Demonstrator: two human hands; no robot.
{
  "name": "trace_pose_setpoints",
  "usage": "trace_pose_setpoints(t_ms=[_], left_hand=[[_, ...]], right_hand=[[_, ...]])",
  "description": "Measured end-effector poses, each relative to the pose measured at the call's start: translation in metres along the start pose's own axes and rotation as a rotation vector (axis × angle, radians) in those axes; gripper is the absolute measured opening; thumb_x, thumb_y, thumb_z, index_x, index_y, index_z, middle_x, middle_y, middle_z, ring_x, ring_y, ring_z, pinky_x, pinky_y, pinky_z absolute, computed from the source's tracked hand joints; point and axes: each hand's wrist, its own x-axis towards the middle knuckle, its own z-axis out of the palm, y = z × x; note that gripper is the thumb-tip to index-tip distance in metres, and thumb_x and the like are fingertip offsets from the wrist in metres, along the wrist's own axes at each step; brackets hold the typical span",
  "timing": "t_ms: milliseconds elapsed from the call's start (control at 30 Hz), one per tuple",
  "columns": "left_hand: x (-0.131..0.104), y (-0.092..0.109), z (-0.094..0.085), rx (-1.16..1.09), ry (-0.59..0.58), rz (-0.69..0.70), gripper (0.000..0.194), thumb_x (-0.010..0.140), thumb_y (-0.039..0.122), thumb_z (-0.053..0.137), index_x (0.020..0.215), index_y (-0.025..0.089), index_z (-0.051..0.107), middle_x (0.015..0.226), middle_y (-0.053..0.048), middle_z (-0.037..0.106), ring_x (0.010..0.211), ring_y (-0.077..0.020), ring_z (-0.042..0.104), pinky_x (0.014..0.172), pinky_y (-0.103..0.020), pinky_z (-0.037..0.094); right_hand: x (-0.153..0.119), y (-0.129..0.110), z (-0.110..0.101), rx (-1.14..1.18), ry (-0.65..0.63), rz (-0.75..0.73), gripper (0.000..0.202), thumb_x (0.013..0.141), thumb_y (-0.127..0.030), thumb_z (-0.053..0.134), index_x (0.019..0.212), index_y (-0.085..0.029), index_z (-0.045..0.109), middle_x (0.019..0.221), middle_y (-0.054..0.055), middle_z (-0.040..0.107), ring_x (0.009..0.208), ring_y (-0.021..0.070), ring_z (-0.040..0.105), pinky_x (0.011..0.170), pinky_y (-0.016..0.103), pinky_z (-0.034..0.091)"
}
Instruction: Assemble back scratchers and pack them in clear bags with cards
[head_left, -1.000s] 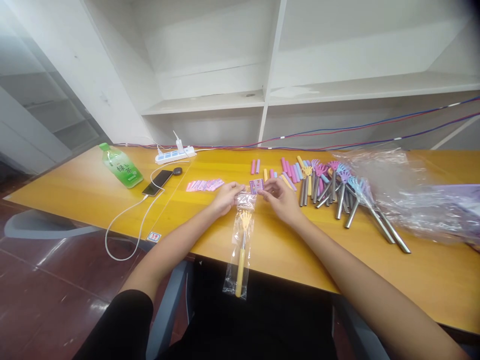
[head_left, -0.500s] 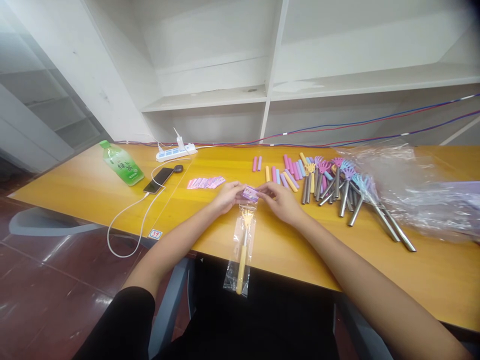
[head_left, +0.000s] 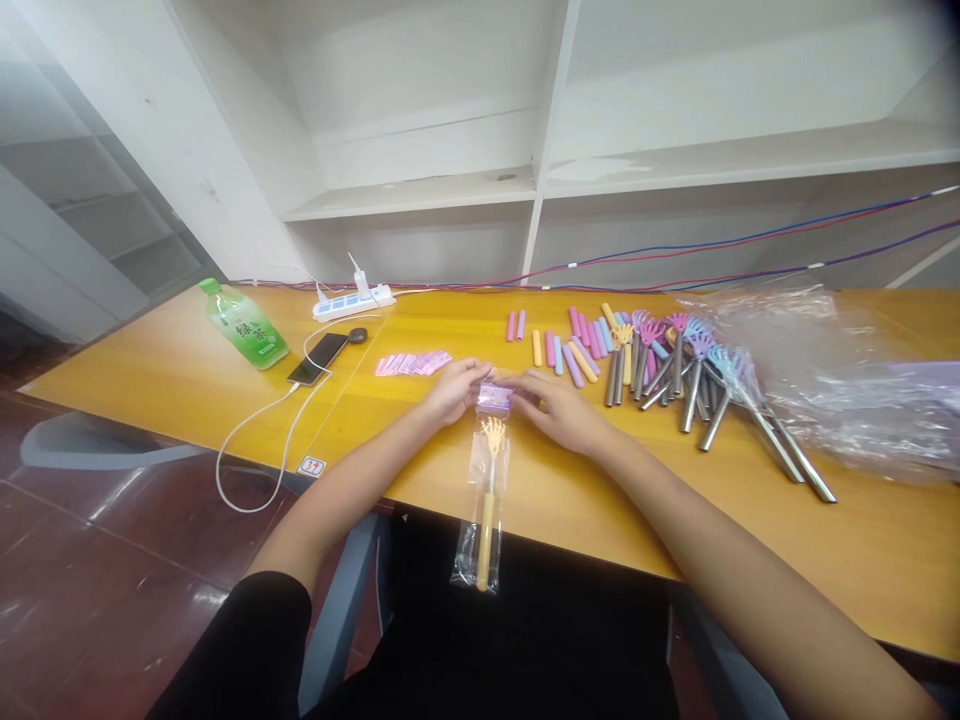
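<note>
A yellow back scratcher (head_left: 486, 535) with a claw-shaped head lies in a clear plastic bag (head_left: 469, 565), its handle end reaching past the table's front edge. At the bag's top is a small purple printed card (head_left: 494, 399). My left hand (head_left: 457, 390) is closed on the card's upper left corner. From the other side, my right hand (head_left: 556, 404) has its fingers pinched along the upper edge. The fingertips partly cover the top of the card and bag. Several more pink and purple cards (head_left: 412, 363) lie fanned out beyond my left hand.
Coloured handle sleeves (head_left: 574, 360) and metal-shafted back scratchers (head_left: 686, 385) are heaped at right, beside clear plastic bags (head_left: 817, 380). At left are a green tea bottle (head_left: 244, 325), a phone (head_left: 319, 358) with a white cable and a power strip (head_left: 352, 303). Shelves (head_left: 412, 195) stand behind.
The purple card has turned from tilted to nearly straight above the scratcher's head. My right fingers have shifted left across its upper edge. The bag hangs a little straighter.
</note>
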Motion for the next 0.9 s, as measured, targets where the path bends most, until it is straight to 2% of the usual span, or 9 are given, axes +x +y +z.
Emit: trace_pose_setpoints(t_ms=[133,267,333,433,533,633,700,767,900], left_hand=[[0.0,0.001,0.0,-0.011,0.001,0.021,0.035,0.082,0.034,0.083,0.075,0.016,0.053,0.075,0.0,0.065,0.064,-0.0095,0.063,0.061,-0.02,0.049],[-0.001,-0.001,0.0,0.0,-0.019,0.026,0.037,0.084,0.037,0.082,0.076,0.017,0.052,0.074,0.0,0.064,0.065,-0.0108,0.064,0.064,-0.022,0.05],[-0.001,-0.001,-0.001,-0.013,-0.048,0.038,0.039,0.082,0.039,0.084,0.077,0.017,0.051,0.076,0.0,0.065,0.068,-0.0113,0.065,0.066,-0.022,0.051],[-0.002,0.0,0.0,-0.029,-0.121,0.057,0.044,0.077,0.042,0.088,0.079,0.018,0.052,0.083,-0.002,0.068,0.075,-0.0134,0.068,0.07,-0.023,0.053],[-0.005,0.0,0.001,0.018,-0.194,0.055,0.049,0.073,0.047,0.09,0.079,0.017,0.052,0.087,-0.002,0.069,0.079,-0.0143,0.068,0.07,-0.023,0.053],[-0.006,-0.002,0.002,0.069,-0.228,-0.001,0.051,0.073,0.055,0.088,0.086,0.017,0.057,0.089,-0.004,0.069,0.077,-0.0141,0.068,0.069,-0.025,0.054],[-0.006,-0.006,0.002,0.108,-0.255,-0.052,0.055,0.073,0.059,0.086,0.097,0.016,0.062,0.095,-0.006,0.071,0.079,-0.0158,0.07,0.071,-0.027,0.055],[-0.004,-0.011,0.001,0.196,-0.282,-0.081,0.059,0.071,0.055,0.09,0.107,0.015,0.065,0.1,-0.01,0.074,0.083,-0.018,0.073,0.074,-0.028,0.055],[0.003,-0.019,-0.002,0.345,-0.215,-0.046,0.052,0.07,0.043,0.092,0.104,0.008,0.072,0.094,-0.012,0.078,0.078,-0.0182,0.072,0.076,-0.028,0.053]], right_hand=[[-0.002,-0.002,-0.001,0.003,-0.008,-0.019,0.04,0.104,-0.04,0.047,0.138,-0.032,0.067,0.09,0.007,0.063,0.081,0.0232,0.06,0.078,0.038,0.052],[-0.002,-0.001,0.0,-0.014,0.024,-0.036,0.036,0.105,-0.041,0.047,0.129,-0.031,0.071,0.095,0.008,0.063,0.082,0.0219,0.061,0.079,0.038,0.052],[-0.001,0.0,0.003,0.015,0.123,0.024,0.036,0.103,-0.044,0.052,0.132,-0.029,0.067,0.103,0.008,0.063,0.078,0.0198,0.06,0.076,0.037,0.053],[0.002,0.004,0.009,0.142,0.282,0.176,0.05,0.096,-0.052,0.063,0.139,-0.027,0.058,0.114,0.01,0.065,0.072,0.0177,0.06,0.065,0.035,0.053],[0.004,0.009,0.014,0.26,0.251,0.25,0.043,0.092,-0.059,0.066,0.116,-0.024,0.069,0.097,0.007,0.071,0.067,0.0182,0.062,0.063,0.035,0.053],[0.005,0.013,0.014,0.371,0.259,0.325,0.043,0.088,-0.064,0.068,0.094,-0.022,0.069,0.075,0.004,0.069,0.057,0.0182,0.061,0.06,0.035,0.052],[0.006,0.015,0.013,0.444,0.311,0.384,0.046,0.085,-0.067,0.07,0.093,-0.021,0.067,0.071,0.003,0.068,0.054,0.0182,0.06,0.056,0.034,0.052],[0.006,0.018,0.012,0.469,0.349,0.417,0.048,0.083,-0.068,0.071,0.093,-0.021,0.066,0.071,0.003,0.068,0.054,0.0181,0.061,0.055,0.034,0.052],[0.006,0.019,0.009,0.331,0.369,0.334,0.042,0.09,-0.061,0.068,0.09,-0.02,0.072,0.078,0.004,0.066,0.063,0.0171,0.061,0.064,0.034,0.052]])
